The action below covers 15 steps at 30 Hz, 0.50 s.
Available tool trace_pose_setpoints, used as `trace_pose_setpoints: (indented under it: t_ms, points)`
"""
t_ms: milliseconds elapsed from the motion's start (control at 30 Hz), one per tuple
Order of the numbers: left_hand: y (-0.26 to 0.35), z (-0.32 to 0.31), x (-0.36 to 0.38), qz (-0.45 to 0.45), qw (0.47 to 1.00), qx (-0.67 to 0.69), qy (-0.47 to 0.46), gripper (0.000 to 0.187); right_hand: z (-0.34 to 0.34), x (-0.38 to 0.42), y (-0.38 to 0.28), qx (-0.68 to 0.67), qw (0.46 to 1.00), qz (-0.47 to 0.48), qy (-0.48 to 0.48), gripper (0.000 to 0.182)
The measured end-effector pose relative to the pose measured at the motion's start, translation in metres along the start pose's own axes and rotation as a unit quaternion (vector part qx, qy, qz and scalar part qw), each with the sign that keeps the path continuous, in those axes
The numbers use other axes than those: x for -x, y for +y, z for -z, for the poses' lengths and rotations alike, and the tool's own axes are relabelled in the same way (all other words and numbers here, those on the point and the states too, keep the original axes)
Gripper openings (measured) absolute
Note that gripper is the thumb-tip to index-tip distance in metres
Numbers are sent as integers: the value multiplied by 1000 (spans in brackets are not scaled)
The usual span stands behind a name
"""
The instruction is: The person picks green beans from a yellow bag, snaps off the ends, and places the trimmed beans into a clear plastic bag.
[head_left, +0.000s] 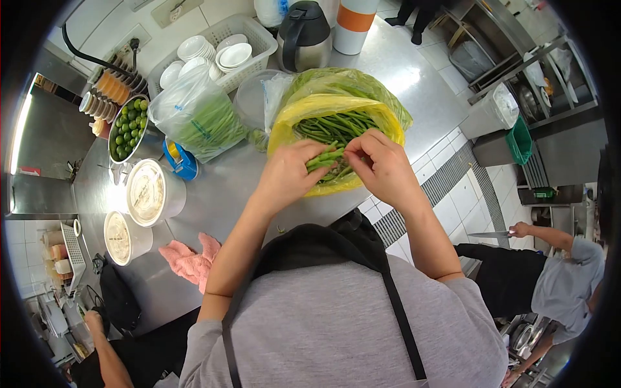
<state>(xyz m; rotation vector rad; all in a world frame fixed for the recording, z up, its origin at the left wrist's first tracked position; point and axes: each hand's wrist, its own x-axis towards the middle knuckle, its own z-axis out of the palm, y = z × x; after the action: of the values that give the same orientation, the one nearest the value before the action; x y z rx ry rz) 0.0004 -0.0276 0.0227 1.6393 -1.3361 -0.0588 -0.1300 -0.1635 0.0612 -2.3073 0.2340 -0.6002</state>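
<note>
An open yellow plastic bag (284, 123) with many green beans (336, 126) in it stands on the steel counter (213, 194). Over its near side, my left hand (294, 169) is closed around a few green beans (325, 158). My right hand (378, 161) is at the other end of these beans, thumb and fingers pinched together; what lies between its fingertips is too small to make out. Left of the yellow bag lies a clear plastic bag (200, 119) with more green produce inside.
A bowl of limes (129, 129), two lidded tubs (155, 193), a blue container (183, 161) and a pink cloth (191, 258) are at the left. Behind stand a basket of white bowls (255, 61) and a jug (306, 39). A person holds a knife (490, 234) at the right.
</note>
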Motion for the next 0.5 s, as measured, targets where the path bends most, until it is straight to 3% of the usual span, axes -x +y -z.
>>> trace_pose_setpoints:
  t_ms: [33, 67, 133, 167, 200, 233, 267, 333, 367, 400, 433, 467, 500]
  points:
    - [3, 0, 0, 28, 997, -35, -65, 17, 1, -2, -1, 1, 1000, 0, 3, 8]
    - [6, 0, 0, 25, 997, -35, -66, 17, 2, -4, -1, -5, 999, 17, 38, 6]
    - [12, -2, 1, 121, 992, 15, -30, 17, 0, -4, -4, -11, 997, 33, 73, 5]
    - [17, -2, 1, 121, 992, 15, -30, 17, -3, -2, -6, -165, 980, -62, 94, 6]
    - [22, -4, 1, 196, 976, 89, -8, 17, -5, -1, -7, -315, 930, -155, 110, 6]
    - [25, -4, 2, 269, 949, 160, 15, 18, -3, -3, -7, -316, 930, -154, 108, 6]
    - [24, -3, 3, 270, 950, 158, 17, 18, 0, -7, -6, -300, 938, -125, 121, 9]
    - [17, 1, 5, 344, 825, 414, 172, 22, -3, -12, -3, -285, 944, -95, 138, 13]
    - [16, 5, 5, 343, 826, 413, 171, 22, -10, -12, 2, -181, 978, -45, 97, 16]
    - [16, 10, 4, 349, 790, 462, 204, 23, -17, -10, 9, -73, 996, 5, 53, 18]
    - [15, 14, 2, 352, 749, 509, 236, 25, -24, -8, 16, -88, 995, 33, 33, 19]
    - [13, 14, 1, 349, 749, 510, 239, 25, -27, -5, 18, -87, 995, 37, 31, 19]
    - [10, 13, 3, 336, 738, 530, 248, 25, -31, -1, 13, -147, 989, -17, -4, 18]
